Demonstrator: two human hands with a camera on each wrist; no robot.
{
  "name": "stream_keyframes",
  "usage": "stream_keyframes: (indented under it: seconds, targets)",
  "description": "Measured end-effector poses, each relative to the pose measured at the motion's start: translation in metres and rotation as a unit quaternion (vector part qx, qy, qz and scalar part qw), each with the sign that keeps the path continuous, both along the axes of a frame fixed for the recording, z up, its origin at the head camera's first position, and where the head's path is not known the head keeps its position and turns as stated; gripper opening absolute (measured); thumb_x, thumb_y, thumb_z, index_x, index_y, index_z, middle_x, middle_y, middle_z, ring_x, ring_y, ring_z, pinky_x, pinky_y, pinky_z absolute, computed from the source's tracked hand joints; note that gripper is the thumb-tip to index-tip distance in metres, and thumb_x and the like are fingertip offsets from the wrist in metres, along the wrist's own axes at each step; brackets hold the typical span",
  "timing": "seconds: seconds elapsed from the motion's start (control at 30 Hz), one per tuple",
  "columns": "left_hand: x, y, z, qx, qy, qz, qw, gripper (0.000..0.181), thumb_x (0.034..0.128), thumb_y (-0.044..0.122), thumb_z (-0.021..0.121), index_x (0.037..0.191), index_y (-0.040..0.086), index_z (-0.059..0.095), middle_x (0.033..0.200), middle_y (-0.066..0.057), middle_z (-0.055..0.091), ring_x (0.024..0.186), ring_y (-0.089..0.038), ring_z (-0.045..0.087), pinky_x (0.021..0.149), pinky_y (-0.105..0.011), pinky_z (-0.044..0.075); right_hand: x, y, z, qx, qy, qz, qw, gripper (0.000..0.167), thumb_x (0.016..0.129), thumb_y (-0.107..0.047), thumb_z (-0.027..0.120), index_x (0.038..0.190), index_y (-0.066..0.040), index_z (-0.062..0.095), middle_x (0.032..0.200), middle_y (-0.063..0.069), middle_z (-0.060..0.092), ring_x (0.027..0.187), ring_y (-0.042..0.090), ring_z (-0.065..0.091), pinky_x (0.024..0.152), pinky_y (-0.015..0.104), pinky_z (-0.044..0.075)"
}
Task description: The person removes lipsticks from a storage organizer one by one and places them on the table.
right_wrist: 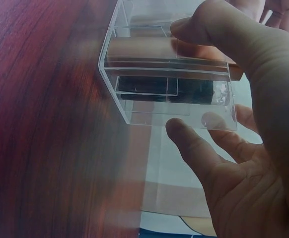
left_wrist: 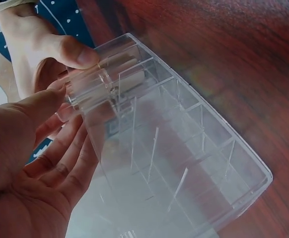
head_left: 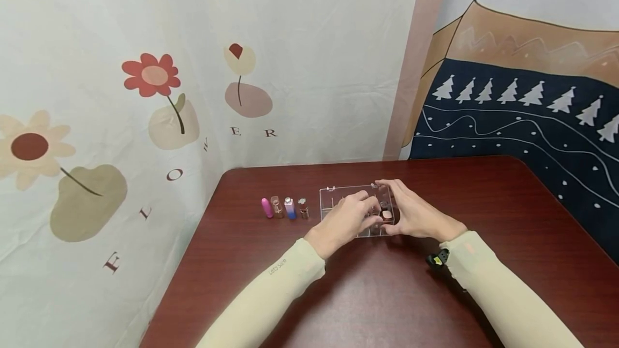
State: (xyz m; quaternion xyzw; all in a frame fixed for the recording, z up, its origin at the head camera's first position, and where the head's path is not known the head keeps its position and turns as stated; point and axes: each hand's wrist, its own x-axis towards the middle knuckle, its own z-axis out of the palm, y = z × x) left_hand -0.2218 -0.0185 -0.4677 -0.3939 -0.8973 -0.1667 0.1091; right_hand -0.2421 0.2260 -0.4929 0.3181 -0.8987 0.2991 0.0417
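Observation:
A clear divided box (head_left: 326,198) sits on the table under both hands. My left hand (head_left: 345,220) reaches over it; in the left wrist view its thumb and fingertips pinch the end of a clear-capped lipstick tube (left_wrist: 71,95) at the box's filled end. My right hand (head_left: 418,212) grips the right end, thumb on the near side and fingers on the far side. In the right wrist view, a tan tube (right_wrist: 139,49) and a dark tube (right_wrist: 189,90) lie within the compartments there. Several other compartments (left_wrist: 219,134) look bare in the left wrist view.
Left of the box, several lipsticks stand in a row: a bright pink one (head_left: 267,208), a clear-capped brownish one (head_left: 277,207), a white-and-blue one (head_left: 290,208) and a dark one with a clear cap (head_left: 303,209). Behind the table (head_left: 358,294) hang printed cloths (head_left: 329,69).

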Motion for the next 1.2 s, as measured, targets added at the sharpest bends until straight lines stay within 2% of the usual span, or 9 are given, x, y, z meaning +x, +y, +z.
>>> stream_keyframes:
  seconds: [0.17,0.6,0.8,1.0,1.2]
  targets:
    - [0.001,0.0,0.002,0.013,0.018,-0.004,0.9997,0.016,0.1103,0.024,0.084,0.12,0.012,0.081,0.11,-0.004,0.076,0.087,-0.014,0.077,0.08,-0.018,0.062,0.0,0.0,0.0,0.002,0.011,-0.002,0.9999,0.112,0.079,-0.011,0.103,0.172,-0.003,0.041,0.156,0.02,0.06,0.128,0.028,0.071,0.112,0.056,0.064]
    - [0.006,-0.003,0.007,0.06,0.037,-0.009,0.9975,0.02,0.1072,0.016,0.086,0.122,0.006,0.077,0.112,-0.007,0.077,0.096,-0.015,0.08,0.086,-0.022,0.066,0.001,0.0,-0.001,0.004,0.019,-0.003,0.9998,0.112,0.079,-0.012,0.104,0.171,0.0,0.041,0.158,0.022,0.059,0.131,0.032,0.07,0.114,0.058,0.063]
    - [0.01,-0.008,0.01,0.076,0.05,-0.003,0.9959,0.022,0.1075,0.018,0.087,0.123,0.008,0.075,0.112,-0.005,0.076,0.095,-0.014,0.079,0.086,-0.023,0.066,0.0,-0.001,-0.002,0.005,0.011,-0.002,0.9999,0.113,0.079,-0.013,0.104,0.171,-0.001,0.041,0.157,0.021,0.059,0.129,0.03,0.071,0.113,0.056,0.064]
    - [0.014,-0.014,0.015,0.095,0.085,-0.012,0.9918,0.022,0.1074,0.02,0.087,0.121,0.008,0.075,0.111,-0.005,0.075,0.093,-0.015,0.079,0.084,-0.025,0.067,0.0,-0.002,0.001,0.005,0.008,-0.004,1.0,0.113,0.079,-0.013,0.104,0.172,-0.003,0.04,0.156,0.02,0.058,0.13,0.03,0.07,0.113,0.055,0.064]
    - [0.016,-0.021,0.016,0.102,0.102,-0.01,0.9896,0.023,0.1072,0.022,0.088,0.12,0.009,0.074,0.111,-0.005,0.076,0.096,-0.017,0.081,0.086,-0.025,0.068,0.001,-0.003,0.0,0.0,0.003,-0.006,1.0,0.114,0.078,-0.012,0.105,0.172,-0.004,0.04,0.156,0.02,0.058,0.129,0.029,0.071,0.113,0.054,0.064]
